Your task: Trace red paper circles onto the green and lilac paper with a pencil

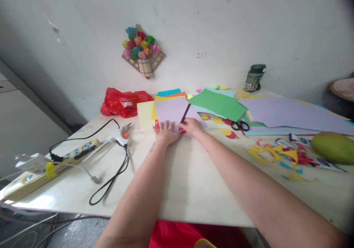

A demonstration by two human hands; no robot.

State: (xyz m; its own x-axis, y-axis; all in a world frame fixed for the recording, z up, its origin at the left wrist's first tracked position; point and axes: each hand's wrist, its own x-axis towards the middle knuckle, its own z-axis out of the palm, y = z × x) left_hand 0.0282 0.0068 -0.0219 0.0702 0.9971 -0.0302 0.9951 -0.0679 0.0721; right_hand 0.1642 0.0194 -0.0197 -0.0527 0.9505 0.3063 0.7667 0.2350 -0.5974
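Observation:
My left hand lies flat with fingers spread over the near edge of a light purple sheet of paper. Beside it, my right hand is closed around a dark pen that tilts up and away over the sheet. Bits of red paper show around my fingers; their full shape is hidden. Pale yellow paper sticks out to the left of the purple sheet. Right of my right hand lie yellow and red paper circles and black-handled scissors.
Left are a hot glue gun with its looped cord and a power strip. A red plastic bag sits behind. Right are a green sheet, paper scraps, a mango and a bottle. A flower craft hangs on the wall.

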